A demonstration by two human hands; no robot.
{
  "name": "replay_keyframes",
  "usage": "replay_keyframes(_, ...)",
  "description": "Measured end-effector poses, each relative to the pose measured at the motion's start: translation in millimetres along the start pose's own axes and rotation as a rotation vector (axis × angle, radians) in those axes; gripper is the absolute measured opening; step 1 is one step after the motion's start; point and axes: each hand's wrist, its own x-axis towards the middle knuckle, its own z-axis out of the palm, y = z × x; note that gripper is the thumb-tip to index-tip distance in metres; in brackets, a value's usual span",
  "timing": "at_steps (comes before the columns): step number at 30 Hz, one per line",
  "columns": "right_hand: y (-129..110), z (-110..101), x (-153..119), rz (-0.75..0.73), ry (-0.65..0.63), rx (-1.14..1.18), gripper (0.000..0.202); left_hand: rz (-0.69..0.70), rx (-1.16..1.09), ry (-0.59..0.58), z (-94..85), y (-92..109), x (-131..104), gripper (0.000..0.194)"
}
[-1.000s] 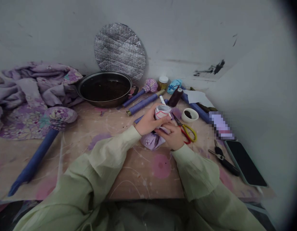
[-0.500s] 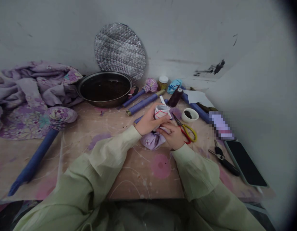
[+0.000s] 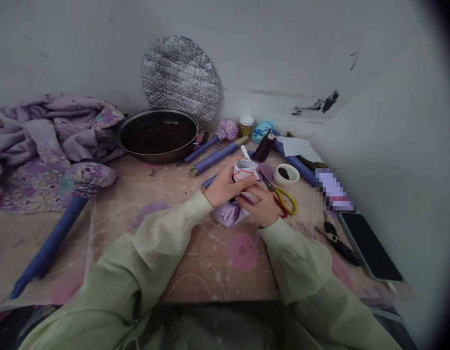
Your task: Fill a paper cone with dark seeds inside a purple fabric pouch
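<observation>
My left hand (image 3: 225, 184) is wrapped round a white, open-topped roll (image 3: 244, 171) with a red line on its side; whether it is paper or cloth I cannot tell. My right hand (image 3: 261, 205) is closed at the lower part of the same roll, its fingertips partly hidden. Below both hands a bundle of purple floral cloth (image 3: 230, 215) rests on the table; how it joins the roll is hidden. Just right of my right hand lie scissors (image 3: 283, 197) with yellow and red handles. A white marker (image 3: 245, 152) leans behind the roll.
A black pan (image 3: 157, 135) stands at the back left beside purple cloth (image 3: 50, 129). A blue-wrapped stick with a padded cloth head (image 3: 59, 238) lies at left. Rightward are a dark thread spool (image 3: 265, 148), a small white bowl (image 3: 286, 175), pliers (image 3: 341, 248) and a phone (image 3: 371, 245).
Both hands keep their hold on the white roll with hardly any movement. The whole view has shifted very slightly.
</observation>
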Motion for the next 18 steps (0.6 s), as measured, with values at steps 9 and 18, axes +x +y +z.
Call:
replay_keyframes(9,-3.3,-8.7,3.4,-0.009,-0.022,0.033,0.01,0.021,-0.017,-0.012,0.4,2.7,-1.7,0.029)
replay_keyframes(18,-2.1,-6.7,1.6,0.023,0.003,0.05,0.005,0.014,0.028,0.022,-0.4,1.8,-0.3,0.028)
